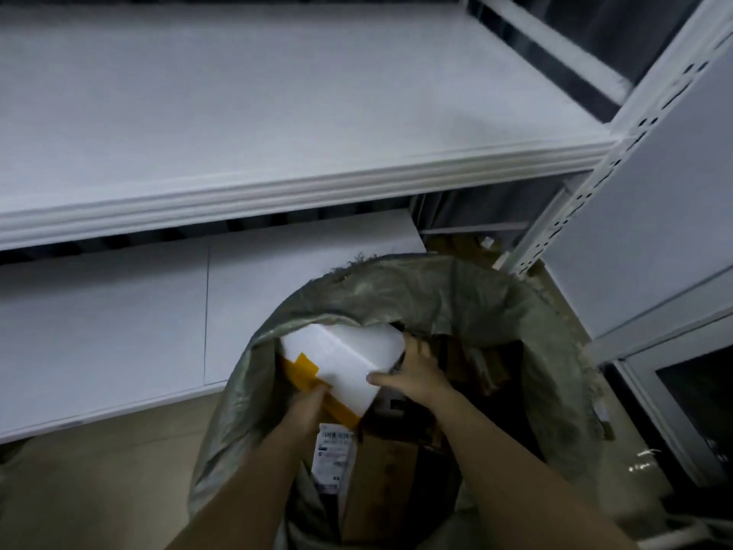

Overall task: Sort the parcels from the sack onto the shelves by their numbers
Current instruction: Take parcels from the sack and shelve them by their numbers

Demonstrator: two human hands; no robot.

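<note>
Label (332,454) print on boxed parcel too blurred.

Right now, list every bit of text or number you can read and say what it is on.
None can be read.
Shipping label on the brown box in the sack: printed lines and barcode, too blurred.
White parcel held by both hands: no print visible.

A white cabinet (650,216) stands at the right edge of the view, its flat side panel facing the camera. At the lower part of this cabinet is a dark glass door (698,410) in a white frame. The tan floor (103,482) extends to the left of the cabinet. Small debris (487,243) lies on the floor behind the cabinet's near corner.
</note>
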